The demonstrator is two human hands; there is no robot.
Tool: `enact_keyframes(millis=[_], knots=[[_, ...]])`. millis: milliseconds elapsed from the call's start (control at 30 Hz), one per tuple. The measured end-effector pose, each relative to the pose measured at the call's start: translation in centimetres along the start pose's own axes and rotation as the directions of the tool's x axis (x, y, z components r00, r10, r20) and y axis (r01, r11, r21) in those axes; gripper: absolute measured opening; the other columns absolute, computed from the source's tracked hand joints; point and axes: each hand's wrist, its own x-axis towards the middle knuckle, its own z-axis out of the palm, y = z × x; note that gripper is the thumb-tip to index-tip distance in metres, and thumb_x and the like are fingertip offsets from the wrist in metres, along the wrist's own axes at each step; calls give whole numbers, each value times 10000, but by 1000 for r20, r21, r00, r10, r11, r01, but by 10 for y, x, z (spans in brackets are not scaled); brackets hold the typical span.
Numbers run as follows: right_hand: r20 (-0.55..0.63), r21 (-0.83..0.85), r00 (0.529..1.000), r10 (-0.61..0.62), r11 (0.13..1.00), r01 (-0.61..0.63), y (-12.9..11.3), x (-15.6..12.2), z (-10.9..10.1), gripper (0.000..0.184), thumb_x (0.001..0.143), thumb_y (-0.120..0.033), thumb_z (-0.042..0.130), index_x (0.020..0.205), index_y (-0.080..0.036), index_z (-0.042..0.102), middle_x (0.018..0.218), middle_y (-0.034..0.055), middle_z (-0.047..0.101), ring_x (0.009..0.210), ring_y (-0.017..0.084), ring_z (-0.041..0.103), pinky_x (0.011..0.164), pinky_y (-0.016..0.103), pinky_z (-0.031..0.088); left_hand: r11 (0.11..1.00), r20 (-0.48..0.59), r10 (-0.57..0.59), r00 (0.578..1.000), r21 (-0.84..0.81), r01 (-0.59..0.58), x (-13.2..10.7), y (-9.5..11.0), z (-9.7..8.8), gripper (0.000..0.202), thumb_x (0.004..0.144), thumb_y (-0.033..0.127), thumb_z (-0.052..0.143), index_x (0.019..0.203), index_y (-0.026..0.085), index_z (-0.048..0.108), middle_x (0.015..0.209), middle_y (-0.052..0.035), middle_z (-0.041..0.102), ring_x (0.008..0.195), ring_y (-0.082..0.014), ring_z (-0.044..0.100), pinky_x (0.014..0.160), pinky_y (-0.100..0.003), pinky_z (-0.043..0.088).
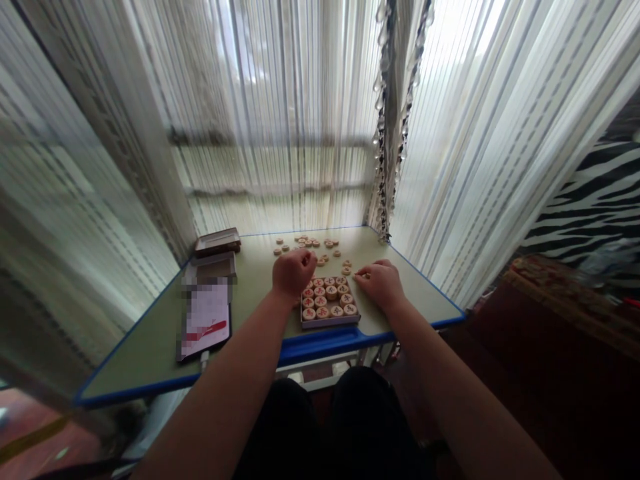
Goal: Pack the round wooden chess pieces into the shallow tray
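A shallow box (330, 324) at the table's front edge holds rows of round wooden Chinese chess pieces (323, 311), with red or dark characters facing up. One spot in the front rows shows a gap. My left hand (294, 275) is curled closed at the box's back left corner; anything inside its fingers is hidden. To the right of the box, my right hand (381, 283) has its thumb and fingers pinched together low over the table. Whatever lies between those fingertips is too small to make out. Just beyond it are loose chess pieces (347, 271).
More loose pieces (311, 243) are scattered toward the back of the table (260, 293). On the left lie a tablet (207, 313) with a cable plugged in and two open box parts (210, 268). String curtains (300, 133) hang behind the blue-edged table.
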Motion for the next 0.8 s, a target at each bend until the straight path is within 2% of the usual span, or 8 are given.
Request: enact_keyframes(millis=[100, 267, 400, 633, 800], knots=[[-16, -3, 1000, 19, 1000, -19, -3, -3, -2, 250, 725, -406, 537, 815, -241, 702, 760, 49, 675, 887, 228, 481, 794, 332, 322, 1000, 5, -2, 1000, -4, 2, -1, 0, 0, 328, 804, 320, 419, 595, 168, 621, 575, -37, 610, 551, -133, 527, 552, -247, 341], [22, 19, 1000, 22, 1000, -23, -5, -6, -3, 304, 710, -452, 531, 838, -228, 691, 802, 48, 672, 858, 231, 480, 783, 359, 309, 1000, -4, -3, 1000, -16, 3, -2, -1, 1, 319, 797, 313, 426, 591, 165, 618, 573, -39, 607, 540, -129, 516, 543, -245, 337], [15, 48, 999, -33, 998, 33, -2, -8, -3, 278, 697, -413, 546, 880, -262, 691, 927, 33, 659, 915, 234, 468, 805, 369, 303, 1000, -3, 12, 1000, -25, -12, -1, 0, 1, 314, 790, 301, 430, 569, 165, 606, 552, -35, 592, 521, -123, 497, 528, -244, 328], [42, 70, 998, -41, 997, 38, -2, -8, -2, 252, 699, -379, 544, 867, -276, 700, 949, 14, 660, 916, 222, 472, 818, 351, 317, 1000, -6, 6, 1000, -9, -6, -2, 0, -1, 303, 787, 291, 436, 563, 166, 596, 548, -31, 584, 521, -120, 495, 528, -243, 327], [34, 71, 999, -38, 997, 36, 0, -7, -1, 239, 707, -368, 551, 841, -233, 695, 890, 34, 668, 876, 211, 490, 808, 339, 333, 1000, -1, 19, 1000, -15, -19, -1, 0, 1, 312, 793, 296, 430, 558, 167, 588, 541, -29, 579, 520, -118, 493, 530, -242, 324]])
